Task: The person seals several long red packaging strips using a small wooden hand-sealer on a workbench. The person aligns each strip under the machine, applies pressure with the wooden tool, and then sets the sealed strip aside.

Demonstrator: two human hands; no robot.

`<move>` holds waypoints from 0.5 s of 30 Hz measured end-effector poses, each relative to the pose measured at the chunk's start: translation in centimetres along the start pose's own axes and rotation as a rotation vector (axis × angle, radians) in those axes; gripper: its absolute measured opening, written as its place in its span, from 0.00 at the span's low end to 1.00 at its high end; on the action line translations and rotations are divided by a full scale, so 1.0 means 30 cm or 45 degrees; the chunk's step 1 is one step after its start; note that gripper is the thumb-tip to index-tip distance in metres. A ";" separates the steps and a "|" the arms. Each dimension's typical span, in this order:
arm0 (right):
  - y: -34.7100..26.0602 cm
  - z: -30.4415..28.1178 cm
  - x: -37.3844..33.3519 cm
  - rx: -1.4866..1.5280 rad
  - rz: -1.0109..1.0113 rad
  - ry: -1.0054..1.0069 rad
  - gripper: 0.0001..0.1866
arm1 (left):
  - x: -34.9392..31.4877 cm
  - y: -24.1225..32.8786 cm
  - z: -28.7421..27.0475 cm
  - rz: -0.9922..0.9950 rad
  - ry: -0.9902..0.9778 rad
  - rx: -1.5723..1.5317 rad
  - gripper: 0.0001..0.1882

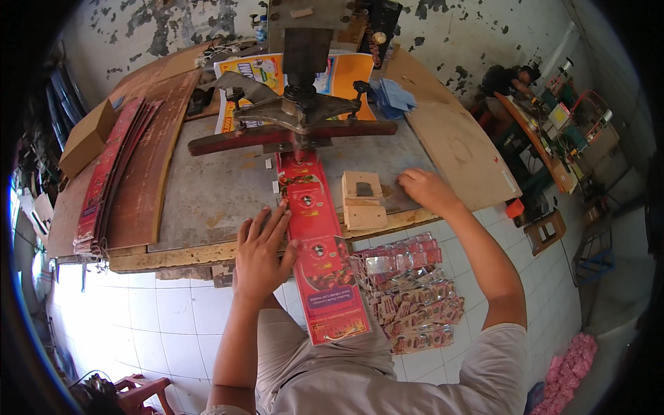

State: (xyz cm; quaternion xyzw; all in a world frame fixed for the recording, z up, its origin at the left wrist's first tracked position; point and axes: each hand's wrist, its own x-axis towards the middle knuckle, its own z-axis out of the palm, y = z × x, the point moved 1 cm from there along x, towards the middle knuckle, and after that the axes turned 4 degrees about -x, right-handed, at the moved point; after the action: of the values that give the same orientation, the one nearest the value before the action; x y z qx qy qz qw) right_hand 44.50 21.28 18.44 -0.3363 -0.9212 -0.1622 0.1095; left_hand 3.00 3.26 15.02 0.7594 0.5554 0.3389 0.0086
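A long red printed strip (313,220) runs from under the head of a metal press (299,117) toward me, its near end hanging past the table edge above my lap. My left hand (266,250) lies on the strip's left edge, open, fingers stretched forward. Small pale guide pieces (276,187) sit along that same edge. To the strip's right are two light wooden blocks (364,213), the far one with a dark patch. My right hand (427,189) rests on the metal tabletop (228,194) beyond the blocks' right side, fingers curled together; anything inside them is hidden.
More red strips (111,176) are stacked at the left beside a cardboard box (88,140). Several cut printed pieces (415,297) lie in a heap on the tiled floor. Blue sheets (394,97) sit behind the press. Another person (508,81) works at a bench far right.
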 end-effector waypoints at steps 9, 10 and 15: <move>0.201 -0.057 -0.023 0.783 0.939 0.500 0.06 | 0.004 -0.003 0.010 0.031 0.021 -0.011 0.31; 0.166 -0.100 0.007 0.782 0.982 0.622 0.06 | -0.001 -0.007 0.008 0.022 0.020 -0.005 0.31; -0.133 -0.154 0.177 0.675 0.686 0.559 0.09 | -0.003 -0.006 0.002 0.016 0.010 0.020 0.31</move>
State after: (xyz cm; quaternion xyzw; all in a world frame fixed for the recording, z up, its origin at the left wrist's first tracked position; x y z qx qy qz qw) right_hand 38.33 19.79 23.48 -0.4823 -0.7653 0.0466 0.4237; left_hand 2.88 3.28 14.86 0.7616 0.5531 0.3375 -0.0017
